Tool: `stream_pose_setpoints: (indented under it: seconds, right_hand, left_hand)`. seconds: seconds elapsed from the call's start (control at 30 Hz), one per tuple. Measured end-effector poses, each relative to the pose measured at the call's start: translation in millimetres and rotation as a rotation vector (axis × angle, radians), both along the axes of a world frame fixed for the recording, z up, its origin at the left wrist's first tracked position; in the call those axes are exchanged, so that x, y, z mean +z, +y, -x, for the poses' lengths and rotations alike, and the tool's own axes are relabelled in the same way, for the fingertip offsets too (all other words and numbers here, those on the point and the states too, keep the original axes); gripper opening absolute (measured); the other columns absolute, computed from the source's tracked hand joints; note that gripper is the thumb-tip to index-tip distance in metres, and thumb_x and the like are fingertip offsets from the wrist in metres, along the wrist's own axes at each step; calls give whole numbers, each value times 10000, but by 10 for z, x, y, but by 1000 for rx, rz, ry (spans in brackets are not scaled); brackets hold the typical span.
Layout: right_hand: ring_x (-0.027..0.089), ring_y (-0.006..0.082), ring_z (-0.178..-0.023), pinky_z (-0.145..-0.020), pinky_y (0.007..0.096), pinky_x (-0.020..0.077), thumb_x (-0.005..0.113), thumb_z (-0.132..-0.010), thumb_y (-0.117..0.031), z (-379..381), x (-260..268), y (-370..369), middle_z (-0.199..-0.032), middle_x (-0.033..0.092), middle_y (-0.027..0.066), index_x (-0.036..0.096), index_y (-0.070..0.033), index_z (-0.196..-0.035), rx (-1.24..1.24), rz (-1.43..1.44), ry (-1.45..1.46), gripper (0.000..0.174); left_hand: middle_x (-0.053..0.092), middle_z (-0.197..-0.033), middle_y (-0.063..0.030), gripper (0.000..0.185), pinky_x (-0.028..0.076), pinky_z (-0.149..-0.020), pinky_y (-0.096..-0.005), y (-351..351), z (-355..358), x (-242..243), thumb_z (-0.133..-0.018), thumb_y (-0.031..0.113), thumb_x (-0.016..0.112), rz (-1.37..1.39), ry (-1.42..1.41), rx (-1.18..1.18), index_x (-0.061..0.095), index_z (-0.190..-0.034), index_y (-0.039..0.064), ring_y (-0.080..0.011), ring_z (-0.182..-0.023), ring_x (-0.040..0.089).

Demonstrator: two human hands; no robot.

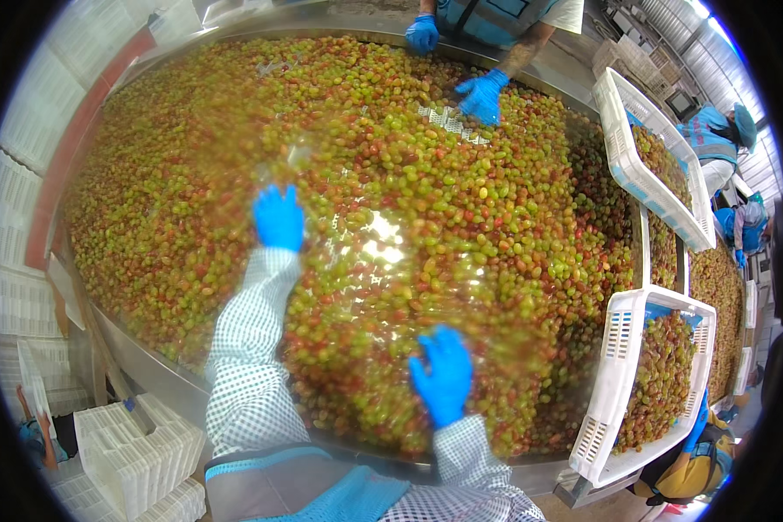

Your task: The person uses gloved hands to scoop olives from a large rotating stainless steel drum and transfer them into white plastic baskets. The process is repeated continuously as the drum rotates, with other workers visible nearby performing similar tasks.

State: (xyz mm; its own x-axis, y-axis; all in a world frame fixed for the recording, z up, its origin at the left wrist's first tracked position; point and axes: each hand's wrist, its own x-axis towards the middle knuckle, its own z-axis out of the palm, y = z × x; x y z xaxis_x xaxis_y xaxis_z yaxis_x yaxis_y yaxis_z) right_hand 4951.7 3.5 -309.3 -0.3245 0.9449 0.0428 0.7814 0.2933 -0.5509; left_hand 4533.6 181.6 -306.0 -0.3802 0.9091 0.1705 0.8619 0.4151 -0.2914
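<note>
A wide layer of loose green and reddish grapes (496,176) covers a metal-rimmed sorting table. My left hand (279,218), in a blue glove, reaches over the grapes left of centre, fingers apart, holding nothing that I can see. Close to the near edge, my right hand (444,378), gloved the same way, has its fingers spread on or just above the grapes. Between the hands, bits of a perforated white surface show through, with bright glare. Across the table, a co-worker's blue-gloved hand (481,98) touches the grapes beside a bare perforated patch (453,124).
Two white plastic crates of grapes, one upper (616,140) and one lower (616,385), sit along the right side. Stacked white crates (137,450) stand at lower left. A red bar (72,156) runs along the left edge. Other people work at the right and lower left.
</note>
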Motion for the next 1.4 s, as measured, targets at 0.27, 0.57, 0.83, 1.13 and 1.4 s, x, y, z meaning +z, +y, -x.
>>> stream_pose_setpoints:
  seconds: [0.27, 0.57, 0.83, 1.13, 1.4]
  right_hand:
    - [500, 401, -1479, -1132, 549, 461, 768, -958, -420, 14, -16, 7, -1602, 549, 155, 742, -141, -1327, 1, -5, -14, 463]
    - [504, 400, -1479, -1137, 564, 456, 768, -953, -430, -10, -82, -15, -1587, 564, 155, 732, -132, -1338, 3, -28, -22, 487]
    - [514, 434, -1453, -1121, 570, 458, 748, -977, -411, -36, 25, 15, -1524, 596, 184, 710, -152, -1380, 33, -12, 48, 480]
    - [510, 427, -1455, -1123, 567, 456, 740, -988, -424, -41, 45, 24, -1533, 583, 174, 698, -156, -1406, 41, 21, 47, 498]
    - [531, 443, -1428, -1116, 554, 473, 744, -988, -405, -63, 25, 34, -1539, 581, 188, 706, -142, -1404, 54, -1, 41, 493]
  left_hand:
    - [258, -1781, -196, 1007, 273, -1277, -667, 1638, -1354, -255, -913, 772, 659, 96, -579, -278, 353, -1700, 222, -548, -1577, 296]
    - [730, -1093, -142, 553, 573, -940, -495, 1047, -2833, 75, -962, 531, 730, 370, -717, -617, 739, -1306, 98, -276, -1034, 703]
    - [732, -1148, -188, 520, 577, -946, -536, 404, -2205, -86, -928, 522, 749, 325, -493, -610, 742, -1146, 50, -357, -1080, 715]
    - [747, -1038, -165, 431, 558, -967, -483, 699, -1252, 299, -992, 483, 713, 325, 55, -128, 776, -1174, 98, -273, -1013, 727]
    - [651, -1295, -219, 480, 542, -955, -526, 1222, -1906, -204, -957, 347, 712, 85, -457, -179, 630, -1334, 62, -408, -1169, 645]
